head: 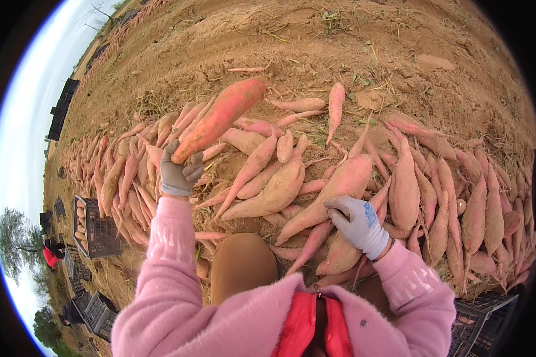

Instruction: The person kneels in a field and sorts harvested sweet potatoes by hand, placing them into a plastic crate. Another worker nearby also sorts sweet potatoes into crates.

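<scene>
My left hand, in a soiled grey work glove, grips the lower end of a large reddish sweet potato, which it holds up at a slant above the row. Over the heap, my right hand, gloved in grey with a blue print on its back, has curled fingers. Beside its fingertips lies a big dusty sweet potato; whether they touch it I cannot tell. Many more soil-covered sweet potatoes lie around both hands, among them a broad one between the hands and a slim pink one farther off.
A black plastic crate holding sweet potatoes stands at the left, and another crate is at the lower right. More crates and people are far left. Bare soil with dry stalks stretches beyond the row.
</scene>
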A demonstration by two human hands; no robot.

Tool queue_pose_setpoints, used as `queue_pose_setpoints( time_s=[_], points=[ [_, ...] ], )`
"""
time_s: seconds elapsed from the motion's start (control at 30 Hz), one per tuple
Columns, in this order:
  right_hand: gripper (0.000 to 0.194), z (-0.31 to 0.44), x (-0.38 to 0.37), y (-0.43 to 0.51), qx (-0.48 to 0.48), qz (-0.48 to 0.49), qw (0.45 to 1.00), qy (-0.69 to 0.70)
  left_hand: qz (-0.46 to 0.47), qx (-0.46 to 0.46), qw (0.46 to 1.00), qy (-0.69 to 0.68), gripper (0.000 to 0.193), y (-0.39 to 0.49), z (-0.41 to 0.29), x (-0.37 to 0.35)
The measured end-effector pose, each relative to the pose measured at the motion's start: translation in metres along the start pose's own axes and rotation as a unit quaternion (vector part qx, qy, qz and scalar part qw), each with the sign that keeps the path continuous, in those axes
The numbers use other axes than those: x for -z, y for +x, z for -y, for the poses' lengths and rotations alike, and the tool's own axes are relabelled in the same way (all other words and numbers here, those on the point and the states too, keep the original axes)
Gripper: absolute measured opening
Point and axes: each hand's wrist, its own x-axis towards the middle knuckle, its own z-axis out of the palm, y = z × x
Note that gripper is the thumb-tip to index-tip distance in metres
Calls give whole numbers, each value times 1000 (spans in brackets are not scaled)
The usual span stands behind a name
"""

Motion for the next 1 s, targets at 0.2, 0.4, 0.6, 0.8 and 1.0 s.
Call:
queue_pose_setpoints(
  time_s=[0.2, 0.4, 0.6, 0.8, 1.0],
  points=[
    [22, 1, -11, -6, 35, -26, 994, -103, -223, -145, 961, -70, 39, -95, -6, 0],
    [16, -1, -20, -16, 78, -50, 970, -225, -298, -99, 949, 31, 34, -70, 34, 16],
    [13, 1, -28, -20, 71, -92, 957, -264, -147, 13, 668, 729, 53, 7, 105, -11],
    [8, 7, -32, -24, 66, -96, 951, -287, -303, -109, 620, 716, 53, -1, 69, 13],
    [10, 7, -35, -19, 60, -103, 959, -256, -351, -156, 344, 857, 36, 0, 38, 19]
  ],
)
